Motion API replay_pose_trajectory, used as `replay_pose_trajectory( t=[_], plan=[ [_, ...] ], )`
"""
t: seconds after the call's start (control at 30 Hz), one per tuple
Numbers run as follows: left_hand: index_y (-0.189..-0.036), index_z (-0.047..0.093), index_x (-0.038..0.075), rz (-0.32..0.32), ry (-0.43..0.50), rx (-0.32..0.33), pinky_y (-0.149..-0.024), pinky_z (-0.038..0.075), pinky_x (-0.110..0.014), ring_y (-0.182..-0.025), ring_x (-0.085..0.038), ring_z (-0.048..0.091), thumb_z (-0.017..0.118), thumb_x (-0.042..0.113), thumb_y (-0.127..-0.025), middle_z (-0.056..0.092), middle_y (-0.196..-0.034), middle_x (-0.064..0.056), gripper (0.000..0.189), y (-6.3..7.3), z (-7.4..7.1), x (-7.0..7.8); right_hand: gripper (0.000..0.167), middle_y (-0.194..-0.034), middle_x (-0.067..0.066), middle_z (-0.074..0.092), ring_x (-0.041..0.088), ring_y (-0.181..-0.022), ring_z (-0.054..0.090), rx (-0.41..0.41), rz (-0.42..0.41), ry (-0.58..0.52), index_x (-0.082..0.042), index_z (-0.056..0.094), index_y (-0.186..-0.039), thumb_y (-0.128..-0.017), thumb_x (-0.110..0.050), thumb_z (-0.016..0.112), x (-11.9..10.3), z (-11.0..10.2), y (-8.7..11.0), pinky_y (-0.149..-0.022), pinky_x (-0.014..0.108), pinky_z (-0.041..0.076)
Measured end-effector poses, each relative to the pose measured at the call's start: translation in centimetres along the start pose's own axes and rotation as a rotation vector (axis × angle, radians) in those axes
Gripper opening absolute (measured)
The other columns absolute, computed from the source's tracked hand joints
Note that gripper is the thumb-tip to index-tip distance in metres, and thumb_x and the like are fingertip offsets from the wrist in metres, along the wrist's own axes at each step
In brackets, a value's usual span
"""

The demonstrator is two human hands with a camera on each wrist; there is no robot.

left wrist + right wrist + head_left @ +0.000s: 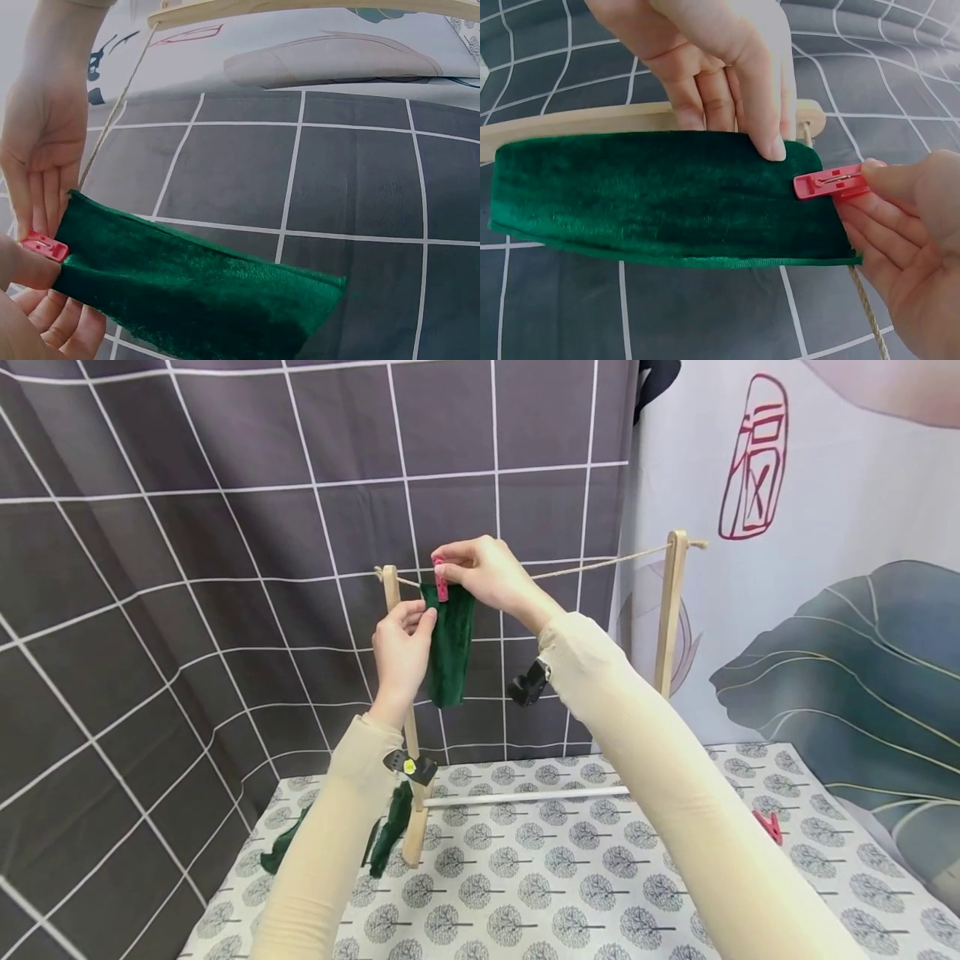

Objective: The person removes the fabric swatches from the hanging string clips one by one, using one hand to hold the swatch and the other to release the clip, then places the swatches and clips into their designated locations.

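Note:
A dark green velvety cloth [450, 660] hangs over a thin rope [600, 564] strung between two wooden posts. My right hand [491, 572] pinches a red clothespin [829, 181] whose jaws sit over the cloth's top edge. Beside it, my left hand [401, 647] pinches the cloth's side near the top, with the thumb in front and the other fingers behind, as the right wrist view shows. In the left wrist view, the cloth [195, 277] extends away from both hands.
One wooden post [392, 585] stands close behind my left hand; the other post [670, 610] is to the right. A white bar [525, 796] runs low between them. More green cloth [392, 831] lies at the table's left. A red clothespin [768, 827] lies at right on the patterned tablecloth [547, 893].

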State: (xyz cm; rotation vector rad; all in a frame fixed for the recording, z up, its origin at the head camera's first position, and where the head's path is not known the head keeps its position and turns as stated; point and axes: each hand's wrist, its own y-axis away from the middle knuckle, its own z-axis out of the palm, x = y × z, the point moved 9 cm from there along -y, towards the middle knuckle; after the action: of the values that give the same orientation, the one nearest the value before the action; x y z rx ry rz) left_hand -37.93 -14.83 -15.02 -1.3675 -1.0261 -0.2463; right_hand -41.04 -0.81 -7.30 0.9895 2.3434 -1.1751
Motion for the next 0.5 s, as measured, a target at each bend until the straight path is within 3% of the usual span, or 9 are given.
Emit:
replay_pose_trajectory(
  t=[0.5],
  plan=[
    [-0.111,0.070,-0.005,0.083,-0.054,0.037,-0.072,0.047,-0.029,-0.082,-0.027,0.069,0.064,0.013,-0.100,0.074,-0.101,-0.017,0.022,-0.1,-0.6,0.7,0.019,-0.098,0.002,0.077,0.006,-0.099,0.068,0.192,0.019,-0.049,-0.012,0.079,-0.111,-0.095,-0.021,0.073,0.6,-2.7,0.7,-0.084,0.021,0.050]
  ],
)
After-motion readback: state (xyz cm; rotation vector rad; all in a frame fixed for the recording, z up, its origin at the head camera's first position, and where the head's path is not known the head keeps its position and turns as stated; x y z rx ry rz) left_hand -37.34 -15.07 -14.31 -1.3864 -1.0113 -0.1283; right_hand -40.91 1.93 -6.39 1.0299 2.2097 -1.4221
